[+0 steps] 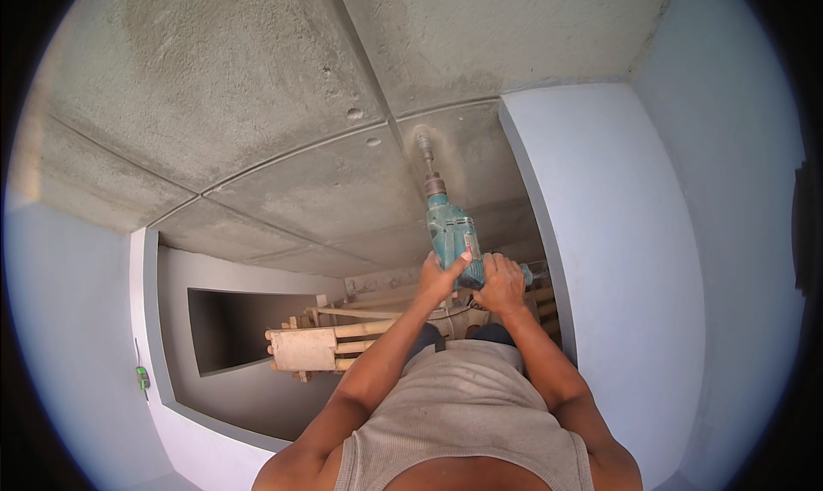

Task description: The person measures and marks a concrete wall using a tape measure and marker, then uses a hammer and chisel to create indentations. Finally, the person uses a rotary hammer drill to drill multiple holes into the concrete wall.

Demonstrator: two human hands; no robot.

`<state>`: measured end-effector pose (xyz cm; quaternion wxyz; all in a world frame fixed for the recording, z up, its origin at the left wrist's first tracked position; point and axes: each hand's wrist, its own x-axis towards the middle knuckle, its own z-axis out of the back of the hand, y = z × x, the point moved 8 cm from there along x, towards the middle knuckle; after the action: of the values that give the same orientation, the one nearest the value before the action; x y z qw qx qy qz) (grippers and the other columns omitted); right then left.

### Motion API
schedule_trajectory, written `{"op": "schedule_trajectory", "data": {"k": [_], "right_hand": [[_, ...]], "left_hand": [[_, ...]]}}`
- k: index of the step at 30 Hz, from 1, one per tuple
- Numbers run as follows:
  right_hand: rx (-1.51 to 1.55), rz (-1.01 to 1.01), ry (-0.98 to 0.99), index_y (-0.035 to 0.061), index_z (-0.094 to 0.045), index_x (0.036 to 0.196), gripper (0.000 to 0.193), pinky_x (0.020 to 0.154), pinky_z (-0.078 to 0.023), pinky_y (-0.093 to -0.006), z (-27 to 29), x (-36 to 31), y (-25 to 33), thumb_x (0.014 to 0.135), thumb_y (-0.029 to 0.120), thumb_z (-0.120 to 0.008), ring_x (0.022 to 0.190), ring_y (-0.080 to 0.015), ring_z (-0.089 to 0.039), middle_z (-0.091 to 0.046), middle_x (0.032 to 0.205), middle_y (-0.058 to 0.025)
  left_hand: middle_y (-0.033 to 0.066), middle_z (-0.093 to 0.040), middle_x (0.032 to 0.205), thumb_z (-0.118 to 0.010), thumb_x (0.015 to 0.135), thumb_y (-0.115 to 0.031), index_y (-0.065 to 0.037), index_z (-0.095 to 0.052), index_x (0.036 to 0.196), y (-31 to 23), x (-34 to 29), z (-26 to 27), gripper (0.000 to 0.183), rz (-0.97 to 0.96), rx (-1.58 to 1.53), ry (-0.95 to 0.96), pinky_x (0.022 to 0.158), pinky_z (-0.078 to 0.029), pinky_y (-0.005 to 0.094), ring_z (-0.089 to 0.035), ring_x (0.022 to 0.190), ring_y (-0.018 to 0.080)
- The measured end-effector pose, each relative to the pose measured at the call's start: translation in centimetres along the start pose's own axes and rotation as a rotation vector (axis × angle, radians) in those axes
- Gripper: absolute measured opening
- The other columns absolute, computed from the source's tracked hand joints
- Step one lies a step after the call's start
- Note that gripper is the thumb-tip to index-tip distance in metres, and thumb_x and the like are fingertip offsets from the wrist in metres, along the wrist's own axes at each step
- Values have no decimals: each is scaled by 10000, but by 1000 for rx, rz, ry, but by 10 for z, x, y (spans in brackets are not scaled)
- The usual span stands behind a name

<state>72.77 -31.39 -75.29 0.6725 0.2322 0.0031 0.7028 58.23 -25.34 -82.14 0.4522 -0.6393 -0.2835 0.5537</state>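
Note:
Both of my hands hold a teal power drill (454, 231), which points up and away from me. My left hand (440, 278) is wrapped round the lower left of its body. On the right, my right hand (501, 283) grips the rear handle, whose end is partly covered by the fingers. A cylindrical metal bit (426, 148) extends from the dusty chuck (435, 185). Its far end meets the grey concrete ceiling (291, 182) at a pale, dusty patch. I cannot tell how deep it sits.
Two small round recesses mark the concrete left of the bit. Bamboo scaffolding with a board (304, 350) lies below me. A pale column (604, 225) rises close on the right. At left, a framed wall opening (227, 328) and a green-and-black tool (142, 377) show.

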Motion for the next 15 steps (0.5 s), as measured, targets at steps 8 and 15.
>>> {"op": "schedule_trajectory", "data": {"k": [8, 15], "right_hand": [[-11, -9, 30, 40, -619, 1086, 658, 780, -515, -467, -2, 0, 0, 532, 205, -933, 884, -350, -667, -639, 966, -130], [5, -18, 34, 43, -614, 1067, 651, 790, -517, -462, -5, 0, 0, 537, 239, -936, 882, -347, -666, -636, 961, -127]], "left_hand": [[176, -707, 1041, -817, 851, -497, 79, -583, 1236, -7, -2, -1, 731, -13, -28, 15, 481, -593, 335, -731, 781, 238], [174, -710, 1051, -810, 846, -521, 72, -595, 1228, -7, -4, 2, 737, 8, 0, -22, 517, -616, 339, -734, 829, 241]]}}
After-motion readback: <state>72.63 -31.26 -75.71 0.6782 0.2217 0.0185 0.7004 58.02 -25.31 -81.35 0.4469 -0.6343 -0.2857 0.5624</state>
